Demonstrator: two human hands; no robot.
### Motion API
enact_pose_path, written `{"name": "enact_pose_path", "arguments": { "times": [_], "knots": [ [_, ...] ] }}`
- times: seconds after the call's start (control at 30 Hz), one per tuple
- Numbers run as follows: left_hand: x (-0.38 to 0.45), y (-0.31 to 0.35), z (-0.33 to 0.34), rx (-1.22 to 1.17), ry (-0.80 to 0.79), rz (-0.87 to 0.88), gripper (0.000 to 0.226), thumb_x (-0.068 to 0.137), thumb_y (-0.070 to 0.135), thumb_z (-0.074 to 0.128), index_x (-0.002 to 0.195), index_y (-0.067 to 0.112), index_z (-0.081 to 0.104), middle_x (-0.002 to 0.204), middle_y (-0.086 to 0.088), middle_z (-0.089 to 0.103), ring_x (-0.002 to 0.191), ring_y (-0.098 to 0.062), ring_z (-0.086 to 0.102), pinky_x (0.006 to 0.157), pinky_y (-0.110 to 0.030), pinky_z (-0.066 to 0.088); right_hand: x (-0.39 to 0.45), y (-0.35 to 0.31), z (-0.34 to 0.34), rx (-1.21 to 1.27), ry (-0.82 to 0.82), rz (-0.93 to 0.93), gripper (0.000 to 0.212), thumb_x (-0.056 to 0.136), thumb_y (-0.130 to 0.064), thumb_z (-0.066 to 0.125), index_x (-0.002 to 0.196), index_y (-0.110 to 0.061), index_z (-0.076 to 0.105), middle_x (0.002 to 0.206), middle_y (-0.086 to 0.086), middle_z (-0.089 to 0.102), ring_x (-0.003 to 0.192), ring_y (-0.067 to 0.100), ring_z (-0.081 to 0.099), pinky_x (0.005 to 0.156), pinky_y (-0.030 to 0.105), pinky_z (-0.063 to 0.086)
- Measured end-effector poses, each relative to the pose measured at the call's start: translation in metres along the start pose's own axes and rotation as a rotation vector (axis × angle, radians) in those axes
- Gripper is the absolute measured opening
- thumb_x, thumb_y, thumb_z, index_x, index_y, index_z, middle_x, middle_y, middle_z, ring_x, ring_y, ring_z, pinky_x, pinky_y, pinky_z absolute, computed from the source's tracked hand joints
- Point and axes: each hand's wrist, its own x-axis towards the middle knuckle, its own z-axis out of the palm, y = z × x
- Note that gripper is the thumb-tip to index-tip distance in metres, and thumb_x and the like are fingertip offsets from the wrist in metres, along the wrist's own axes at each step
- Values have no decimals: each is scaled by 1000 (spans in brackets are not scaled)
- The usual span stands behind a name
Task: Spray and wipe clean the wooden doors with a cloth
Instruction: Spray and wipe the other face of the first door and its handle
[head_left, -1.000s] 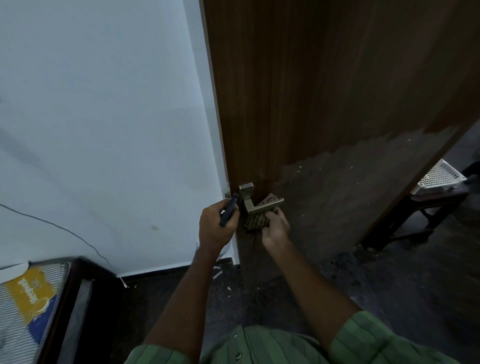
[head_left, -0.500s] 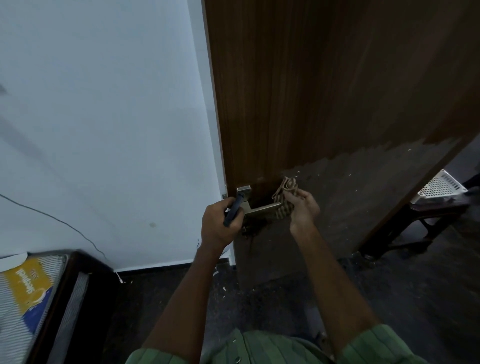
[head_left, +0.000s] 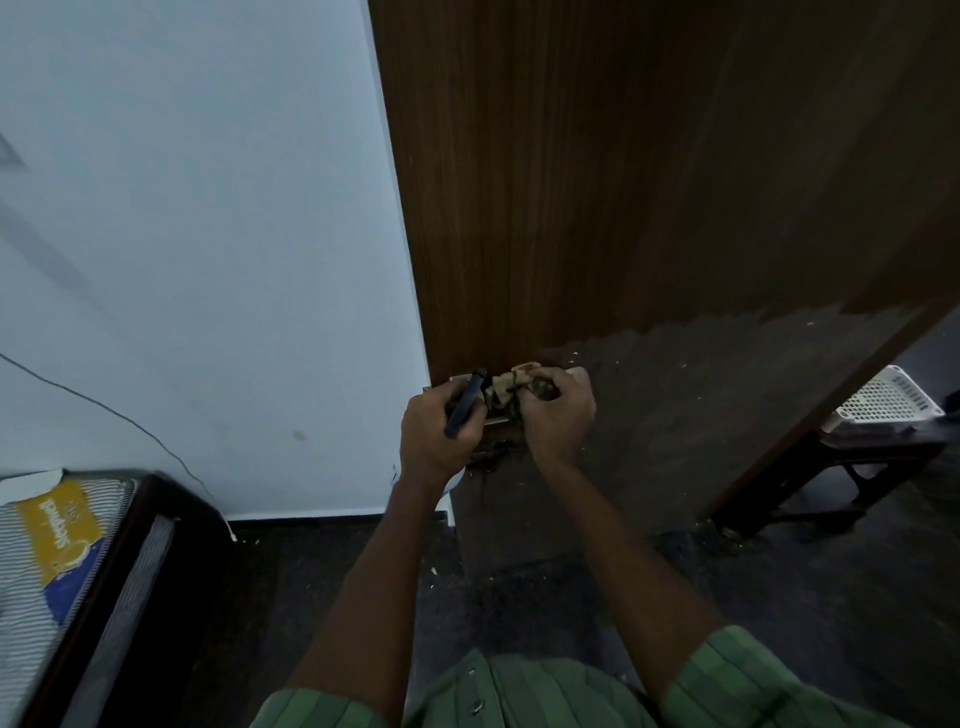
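A brown wooden door (head_left: 597, 182) stands open before me; its lower part looks darker and duller. My right hand (head_left: 558, 410) grips a crumpled tan cloth (head_left: 506, 389) and presses it over the metal door handle (head_left: 496, 420), which is mostly hidden under cloth and fingers. My left hand (head_left: 434, 441) is curled round a dark slim object (head_left: 465, 402) at the door's edge, just left of the handle. The two hands almost touch.
A white wall (head_left: 208, 234) runs on the left with a thin wire across it. A striped mattress (head_left: 47, 561) in a dark frame lies at the lower left. Behind the door at the right, a white perforated basket (head_left: 883, 400) sits on a dark wooden stand (head_left: 857, 467).
My right hand has moved left with the cloth, from the free end of the handle onto its middle, close to my left hand. My left hand has stayed at the door's edge.
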Motion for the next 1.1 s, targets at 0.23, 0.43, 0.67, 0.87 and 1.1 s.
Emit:
{"name": "enact_pose_path", "arguments": {
  "times": [0.23, 0.43, 0.67, 0.87, 1.1],
  "knots": [
    [5, 19, 10, -3, 49, -19, 28, 96, 40, 60, 84, 17, 72, 64, 5, 64, 53, -16, 56, 51, -26, 43, 30, 13, -27, -160, 79, -320, 18, 84, -9, 67, 100, -14, 73, 105, 2, 54, 87, 14, 55, 69, 17, 43],
    [6, 33, 30, -3, 27, -3, 32, 96, 40, 59, 85, 15, 74, 66, 7, 64, 54, -13, 57, 55, -18, 39, 22, 59, -30, -226, -105, -165, 11, 87, -8, 66, 94, -17, 67, 103, 1, 56, 83, 23, 62, 66, 34, 54],
    [9, 51, 52, 16, 18, -24, 19, 97, 33, 62, 80, 27, 66, 61, 13, 57, 50, -15, 52, 52, -17, 34, 57, 44, -38, -258, 87, -583, 19, 87, -2, 70, 101, -14, 75, 111, 12, 59, 99, 25, 58, 79, 28, 52],
    [13, 58, 70, -35, 101, -62, 23, 95, 42, 60, 84, 25, 69, 63, 1, 62, 52, -23, 56, 48, -38, 47, 48, 86, -41, -280, -227, -615, 28, 82, -8, 80, 107, -13, 69, 111, 6, 56, 97, 19, 55, 66, 32, 57],
    [6, 60, 90, -32, 185, -120, 27, 95, 39, 63, 82, 17, 72, 61, -7, 63, 52, -31, 57, 49, -50, 48, 80, 52, -31, -195, 14, -856, 15, 97, -11, 65, 111, -12, 71, 108, 11, 60, 85, 27, 54, 76, 36, 51]
  ]
}}
